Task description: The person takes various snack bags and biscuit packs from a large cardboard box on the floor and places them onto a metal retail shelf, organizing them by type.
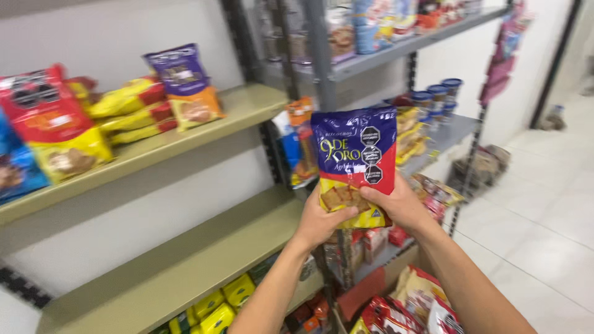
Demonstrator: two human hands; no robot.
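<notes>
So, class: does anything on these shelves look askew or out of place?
Yes. On the upper beige shelf, a purple-and-orange snack bag leans tilted against the yellow packs lying flat. The bag in both hands looks undamaged.

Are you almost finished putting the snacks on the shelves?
Partly, it seems. The upper shelf already carries snack bags, among them a matching blue, red and yellow bag. Right now the left hand and right hand hold one cracker bag up in front of the racks. The middle shelf shows bare board, and more packets sit in a box below.
</notes>
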